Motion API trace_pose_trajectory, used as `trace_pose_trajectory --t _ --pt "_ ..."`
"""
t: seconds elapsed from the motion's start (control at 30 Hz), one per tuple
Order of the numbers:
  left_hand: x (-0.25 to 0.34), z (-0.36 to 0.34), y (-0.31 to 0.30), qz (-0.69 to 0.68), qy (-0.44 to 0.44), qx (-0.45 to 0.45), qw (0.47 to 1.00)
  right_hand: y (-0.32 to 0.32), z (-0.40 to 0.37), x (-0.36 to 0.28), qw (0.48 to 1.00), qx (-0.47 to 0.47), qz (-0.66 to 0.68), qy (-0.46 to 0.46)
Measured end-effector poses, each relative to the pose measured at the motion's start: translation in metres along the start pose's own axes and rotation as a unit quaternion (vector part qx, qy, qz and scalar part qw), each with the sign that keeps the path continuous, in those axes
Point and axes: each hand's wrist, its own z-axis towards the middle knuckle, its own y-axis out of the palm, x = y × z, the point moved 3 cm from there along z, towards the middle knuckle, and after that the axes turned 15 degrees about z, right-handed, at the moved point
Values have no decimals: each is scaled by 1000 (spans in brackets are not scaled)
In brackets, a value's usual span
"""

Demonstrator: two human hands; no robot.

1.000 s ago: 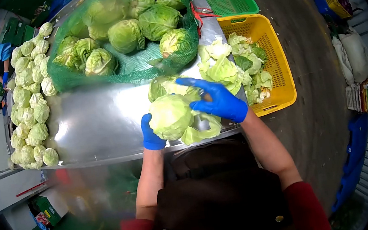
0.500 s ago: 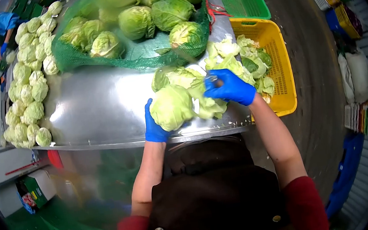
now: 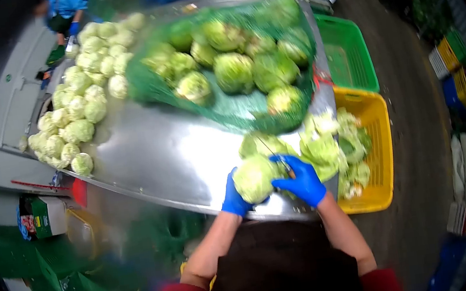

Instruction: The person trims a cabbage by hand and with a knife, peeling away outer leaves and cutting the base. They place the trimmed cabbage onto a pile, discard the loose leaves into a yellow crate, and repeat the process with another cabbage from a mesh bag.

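At the near edge of the metal table, my blue-gloved left hand (image 3: 234,197) cups a pale green cabbage (image 3: 255,179) from its left side. My right hand (image 3: 302,180), also gloved in blue, is closed round a knife (image 3: 289,167); its thumb reaches to the cabbage's right side. Only a dark bit of the handle and a thin line of what seems the blade show. Loose cabbage leaves (image 3: 319,154) lie beyond and right of my right hand. Behind them, a green net sack (image 3: 229,119) lies open with several untrimmed cabbages (image 3: 234,73) in it.
Pale cabbages (image 3: 82,130) are piled along the table's (image 3: 151,150) left side. A yellow crate (image 3: 383,149) with leaves stands at the right edge, a green crate (image 3: 363,58) behind it. A person in blue (image 3: 67,3) stands at the far left.
My view has shifted and turned, so the table sits lower and tilted. My right hand has come in from the loose leaves to the cabbage's side. My left hand still holds the cabbage.
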Motion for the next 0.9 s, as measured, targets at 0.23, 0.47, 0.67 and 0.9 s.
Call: trace_pose_trajectory --t 0.23,0.47,0.67,0.9 --pt "-20 -6 -26 -65 -129 4 989 -10 -11 10 999 -14 -30 -2" --pt "-17 -22 -24 -30 -144 -12 989 -28 11 4 992 -8 106 64" --pt "-27 -33 -39 -56 -127 -87 986 11 -3 6 924 -177 136 311" --pt "-27 -33 -36 93 -62 -50 992 11 -25 33 919 -77 196 332"
